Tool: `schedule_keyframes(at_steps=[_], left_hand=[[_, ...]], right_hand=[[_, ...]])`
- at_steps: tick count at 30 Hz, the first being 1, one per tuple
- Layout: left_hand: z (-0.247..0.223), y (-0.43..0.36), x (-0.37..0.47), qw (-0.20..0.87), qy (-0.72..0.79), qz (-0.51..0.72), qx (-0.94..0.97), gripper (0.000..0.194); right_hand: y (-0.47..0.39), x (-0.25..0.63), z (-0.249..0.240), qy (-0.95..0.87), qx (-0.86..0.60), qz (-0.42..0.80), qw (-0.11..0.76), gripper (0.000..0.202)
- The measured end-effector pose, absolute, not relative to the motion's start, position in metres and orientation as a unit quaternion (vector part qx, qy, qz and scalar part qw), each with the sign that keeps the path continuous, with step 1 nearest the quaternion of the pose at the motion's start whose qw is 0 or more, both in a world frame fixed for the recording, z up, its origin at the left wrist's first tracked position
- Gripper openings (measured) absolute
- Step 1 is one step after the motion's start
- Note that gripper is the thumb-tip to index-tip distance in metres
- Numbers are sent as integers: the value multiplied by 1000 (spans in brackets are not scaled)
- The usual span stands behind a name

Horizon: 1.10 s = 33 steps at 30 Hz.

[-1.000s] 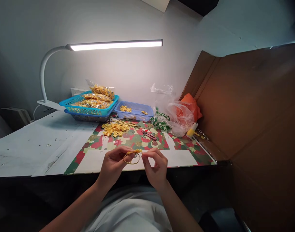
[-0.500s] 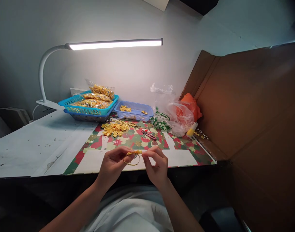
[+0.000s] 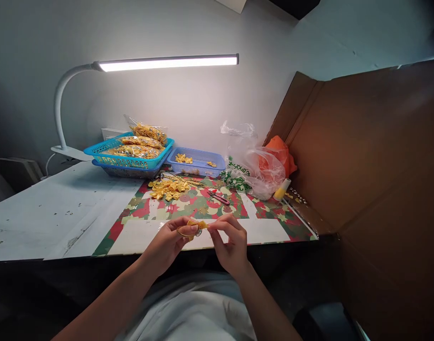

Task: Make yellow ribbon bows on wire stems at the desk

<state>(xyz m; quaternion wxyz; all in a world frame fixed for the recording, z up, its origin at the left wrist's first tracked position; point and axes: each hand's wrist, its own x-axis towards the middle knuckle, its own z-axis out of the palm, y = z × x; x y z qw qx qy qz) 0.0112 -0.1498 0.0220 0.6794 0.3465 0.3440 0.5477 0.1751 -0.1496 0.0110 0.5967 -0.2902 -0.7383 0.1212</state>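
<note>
Above the table's front edge, my left hand [image 3: 170, 242] pinches a small yellow ribbon bow [image 3: 203, 225] between thumb and fingers. A thin yellow cord loop hangs round the fingers of that hand, and a small shiny silver piece [image 3: 199, 232] shows just under the bow. My right hand [image 3: 232, 242] is closed, with thumb and forefinger tips pinching the bow's right end. Its other fingers are curled. Beyond the hands lies a pile of yellow bows [image 3: 169, 189], with thin gold cords [image 3: 188, 181] behind it and small red-handled snips [image 3: 219, 197] to its right.
A turquoise basket [image 3: 131, 162] of bagged yellow pieces sits stacked at the back left. Beside it is a blue basket [image 3: 195, 168] with a few bows. Plastic bags [image 3: 252, 166], a glue bottle [image 3: 281, 190] and a tall cardboard sheet [image 3: 373, 151] stand right. A lamp [image 3: 167, 63] hangs above.
The bow has turned in my fingers, and the cord loop has swung left against my left hand. My right hand stays nearly in place at the bow's end.
</note>
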Motion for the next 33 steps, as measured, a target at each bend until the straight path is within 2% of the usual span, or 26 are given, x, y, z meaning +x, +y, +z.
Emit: schedule_keyframes(at_steps=[7, 22, 33], left_hand=[[22, -152, 10, 745, 294, 524, 292, 20], [17, -150, 9, 777, 297, 497, 247, 20], [19, -153, 11, 799, 302, 476, 207, 11]], right_hand=[[-153, 177, 22, -758, -284, 88, 581, 15], [-156, 178, 30, -789, -301, 52, 533, 20], [-154, 181, 25, -771, -313, 132, 539, 16]])
